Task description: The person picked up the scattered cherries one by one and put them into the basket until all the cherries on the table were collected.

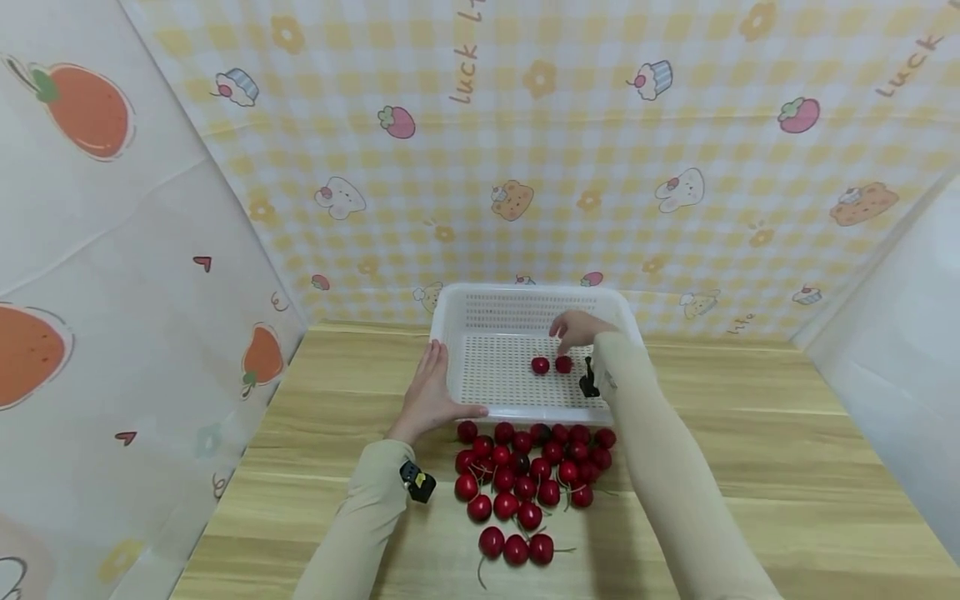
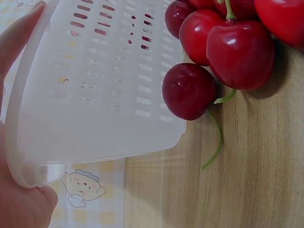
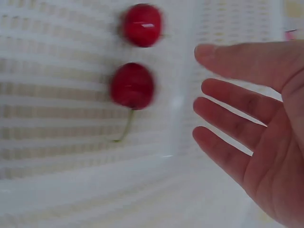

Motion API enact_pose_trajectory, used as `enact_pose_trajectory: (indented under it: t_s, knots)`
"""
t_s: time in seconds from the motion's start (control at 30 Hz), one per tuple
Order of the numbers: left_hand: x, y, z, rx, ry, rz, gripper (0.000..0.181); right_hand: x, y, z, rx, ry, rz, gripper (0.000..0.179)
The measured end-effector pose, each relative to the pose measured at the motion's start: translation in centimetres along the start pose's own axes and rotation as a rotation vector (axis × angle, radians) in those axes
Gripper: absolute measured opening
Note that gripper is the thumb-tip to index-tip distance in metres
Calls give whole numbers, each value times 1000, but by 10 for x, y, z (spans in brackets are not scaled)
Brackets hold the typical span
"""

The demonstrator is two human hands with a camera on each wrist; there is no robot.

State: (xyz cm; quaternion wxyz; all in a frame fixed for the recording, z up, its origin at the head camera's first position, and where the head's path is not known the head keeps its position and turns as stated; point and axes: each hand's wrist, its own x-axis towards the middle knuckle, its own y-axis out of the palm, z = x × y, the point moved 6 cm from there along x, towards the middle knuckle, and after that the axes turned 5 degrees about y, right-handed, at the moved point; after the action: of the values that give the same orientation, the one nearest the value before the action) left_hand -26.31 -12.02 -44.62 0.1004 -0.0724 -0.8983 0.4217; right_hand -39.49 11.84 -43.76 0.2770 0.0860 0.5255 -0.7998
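Note:
A white plastic basket (image 1: 495, 411) with slotted walls stands on the table. My left hand (image 1: 433, 398) holds its near left corner, thumb along the front rim and fingers at the left side; the left wrist view shows a fingertip tucked under the rim (image 2: 21, 142). Inside, toward the right, lie two dark red cherries, one (image 1: 540, 365) left of the other (image 1: 563, 364). Over them, within the basket, hovers my right hand (image 1: 576, 328); its spread fingers (image 3: 228, 121) hold nothing in the right wrist view, and one cherry there shows a green stem (image 3: 124, 128).
Many cherries (image 1: 525, 487), several with stems, are bunched on the wooden table (image 1: 750, 467) right before the basket's front wall. A row of three cherries (image 1: 516, 550) lies nearer. Behind the basket rises a yellow checked cloth (image 1: 480, 233); a printed white cloth (image 1: 150, 292) hangs at left.

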Motion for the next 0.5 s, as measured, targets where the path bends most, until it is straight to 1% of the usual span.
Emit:
enact_pose_trajectory:
  t_s: [0.07,0.13,0.23,0.3,0.4,0.47,0.5]
  knots:
    - [0,0,0,5,3,0,133,-11,-12,13,32,-71,-29,42]
    - [-1,-1,0,8,6,1,133,-28,-25,29,55,-145,-73,42]
    - [-1,-1,0,14,4,0,133,-62,-41,54,65,-271,-174,41]
    - [-1,-1,-1,18,6,-2,133,-88,-47,68,46,-343,-252,42]
    - [0,-1,-1,21,5,1,132,-129,-44,86,-26,-475,-359,42]
    - [0,0,-2,24,2,5,132,-157,-35,96,-79,-565,-424,42]
    - [0,0,-2,23,0,7,132,-169,-29,101,-97,-612,-443,41]
